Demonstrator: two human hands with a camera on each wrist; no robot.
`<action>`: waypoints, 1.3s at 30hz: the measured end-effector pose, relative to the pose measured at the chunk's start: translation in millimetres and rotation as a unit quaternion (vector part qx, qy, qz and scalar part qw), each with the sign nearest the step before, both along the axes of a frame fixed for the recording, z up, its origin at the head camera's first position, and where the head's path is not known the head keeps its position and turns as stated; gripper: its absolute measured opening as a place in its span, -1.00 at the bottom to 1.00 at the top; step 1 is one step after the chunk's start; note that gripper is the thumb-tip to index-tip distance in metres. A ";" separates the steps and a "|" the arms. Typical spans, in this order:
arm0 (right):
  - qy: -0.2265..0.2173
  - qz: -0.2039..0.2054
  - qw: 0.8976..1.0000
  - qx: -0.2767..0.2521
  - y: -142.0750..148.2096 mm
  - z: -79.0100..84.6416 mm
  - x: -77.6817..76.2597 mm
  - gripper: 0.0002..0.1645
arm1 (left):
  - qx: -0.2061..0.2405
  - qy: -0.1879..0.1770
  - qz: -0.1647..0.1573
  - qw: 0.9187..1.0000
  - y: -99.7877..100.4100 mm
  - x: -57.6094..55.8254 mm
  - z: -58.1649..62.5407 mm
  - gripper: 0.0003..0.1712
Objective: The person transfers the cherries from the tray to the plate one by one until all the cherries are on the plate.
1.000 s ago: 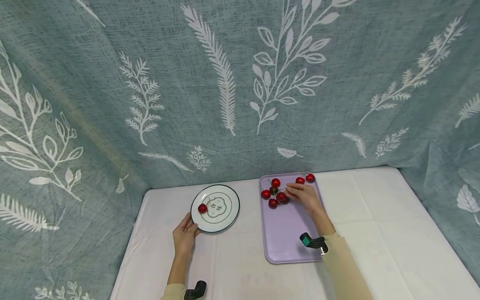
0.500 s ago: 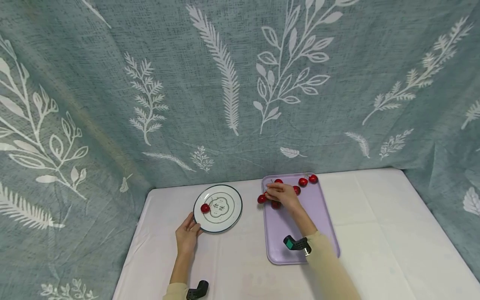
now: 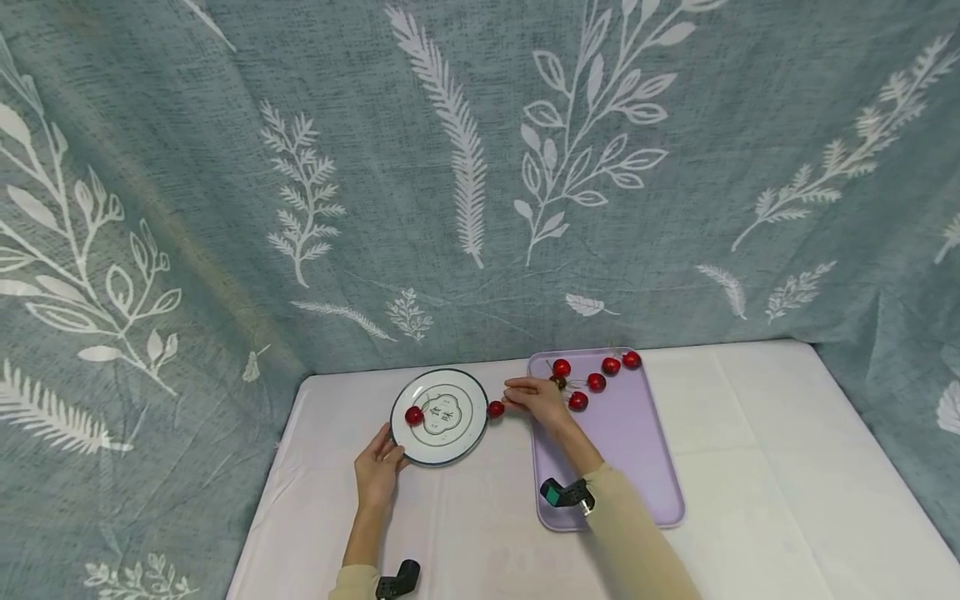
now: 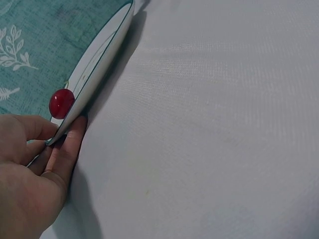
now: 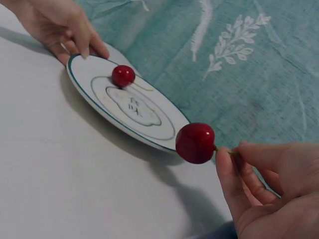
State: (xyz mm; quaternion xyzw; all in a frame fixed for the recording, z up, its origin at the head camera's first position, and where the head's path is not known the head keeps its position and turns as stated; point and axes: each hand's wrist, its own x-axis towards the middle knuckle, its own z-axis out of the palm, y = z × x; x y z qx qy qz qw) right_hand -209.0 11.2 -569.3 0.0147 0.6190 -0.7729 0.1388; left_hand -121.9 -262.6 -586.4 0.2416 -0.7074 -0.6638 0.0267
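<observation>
White cloth [image 3: 315, 467] seen from the table's left edge inward; a margin of it lies beside the left hand [image 3: 375, 477]. By that hand the near-left rim of a white plate [image 3: 461, 396] is pinched, fingers tucked beneath. Whether the plate is lifted off the cloth cannot be told. Its dark-edged far rim is set near the foot of the patterned curtain [image 3: 450, 317].

On the plate, left of centre, a stemmed red cherry [image 3: 414, 416]. At the right rim, a second one, the held cherry [image 5: 195, 143], hung sideways by its stem; contact with the rim cannot be judged. The stem is pinched between thumb and fingertips of the right hand [image 3: 542, 403], which is extended across the left edge of a lavender tray [image 3: 615, 458].

Between plate and tray, a narrow strip of cloth. Loose cherries [image 3: 596, 382] are gathered at the tray's far end, two near its far-right corner; bare tray floor toward the near end. Right of the tray, a broad stretch of cloth, bounded by the table's right edge.
</observation>
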 end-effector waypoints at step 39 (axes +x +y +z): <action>-0.091 -0.007 0.995 -0.030 -101.8 7.4 -18.1 -0.62 | 0.011 0.015 0.019 1.000 0.8 1.2 1.9 -0.33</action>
